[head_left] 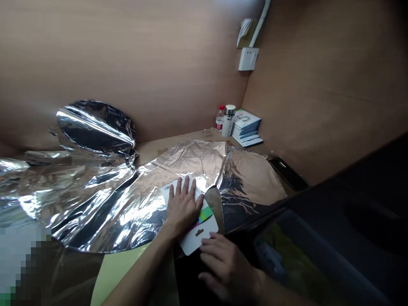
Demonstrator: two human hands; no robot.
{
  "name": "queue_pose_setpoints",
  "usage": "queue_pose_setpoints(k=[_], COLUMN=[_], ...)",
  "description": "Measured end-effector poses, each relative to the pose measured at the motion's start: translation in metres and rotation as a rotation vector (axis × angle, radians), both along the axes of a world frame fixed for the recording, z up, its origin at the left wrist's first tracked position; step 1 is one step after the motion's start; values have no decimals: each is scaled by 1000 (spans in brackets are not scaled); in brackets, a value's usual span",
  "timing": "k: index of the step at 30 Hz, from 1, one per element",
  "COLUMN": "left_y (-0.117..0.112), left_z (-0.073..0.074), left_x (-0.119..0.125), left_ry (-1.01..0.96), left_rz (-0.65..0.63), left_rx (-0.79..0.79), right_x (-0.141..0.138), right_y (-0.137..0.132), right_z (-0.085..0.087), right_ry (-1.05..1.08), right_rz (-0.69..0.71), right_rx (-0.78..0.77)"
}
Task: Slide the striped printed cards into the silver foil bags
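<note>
My left hand (184, 208) lies flat with its fingers spread on a white packet (194, 238), pressing it against a shiny silver foil sheet (127, 208). The packet has a hang hole at its near end and bright coloured blocks beside my palm; much of it is hidden under the hand. Close to the packet's near right corner is my right hand (228, 265), its fingers loosely bent and the thumb apart, with nothing seen in it. Whether its fingertips touch the packet, I cannot tell.
The foil spreads leftward to a rounded piece standing against the wooden wall. A red-capped bottle (219, 119), a white flask (228, 121) and a stack of booklets (247, 125) stand in the corner. A dark phone-like object (288, 173) lies right; a blurred bin (306, 255) sits below.
</note>
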State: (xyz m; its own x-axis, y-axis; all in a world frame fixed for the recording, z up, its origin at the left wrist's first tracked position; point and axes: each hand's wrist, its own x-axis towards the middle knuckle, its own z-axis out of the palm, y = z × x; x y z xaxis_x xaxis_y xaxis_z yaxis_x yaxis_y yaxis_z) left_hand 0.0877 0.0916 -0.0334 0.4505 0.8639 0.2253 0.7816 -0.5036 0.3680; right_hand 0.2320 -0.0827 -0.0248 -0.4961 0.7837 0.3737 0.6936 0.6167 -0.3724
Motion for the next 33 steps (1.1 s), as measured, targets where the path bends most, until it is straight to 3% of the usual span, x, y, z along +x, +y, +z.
queue_pose_setpoints(k=[4,7,10,14,17,20,26,33], left_y=[-1,-9,-37,-83,-98,-95,-78,-67], left_z=[14,26,29,21,13,7,5,12], left_x=[6,-8,-41,-76,-78,-71,-70,-65], left_ry=[-387,-636,-645,-640,-733,-694,-359,-311], left_rz=[-207,-319,-341,-282,-95,9,-63,-77], left_rx=[-242,-374,-453,-582,-519,-394,-198,-177], right_x=[25,34,37,31,20,10,4,0], right_y=[17,30,31,30,36,41,44,52], right_z=[-6,-19,-26,-17,-6,1,13,19], right_ry=[-111,-120,5,206,295,265,104,35], right_rz=[-14,35,20,-77,-248,-366,-421,-492], right_rx=[32,110,121,-31,-106,-130,-200,-246])
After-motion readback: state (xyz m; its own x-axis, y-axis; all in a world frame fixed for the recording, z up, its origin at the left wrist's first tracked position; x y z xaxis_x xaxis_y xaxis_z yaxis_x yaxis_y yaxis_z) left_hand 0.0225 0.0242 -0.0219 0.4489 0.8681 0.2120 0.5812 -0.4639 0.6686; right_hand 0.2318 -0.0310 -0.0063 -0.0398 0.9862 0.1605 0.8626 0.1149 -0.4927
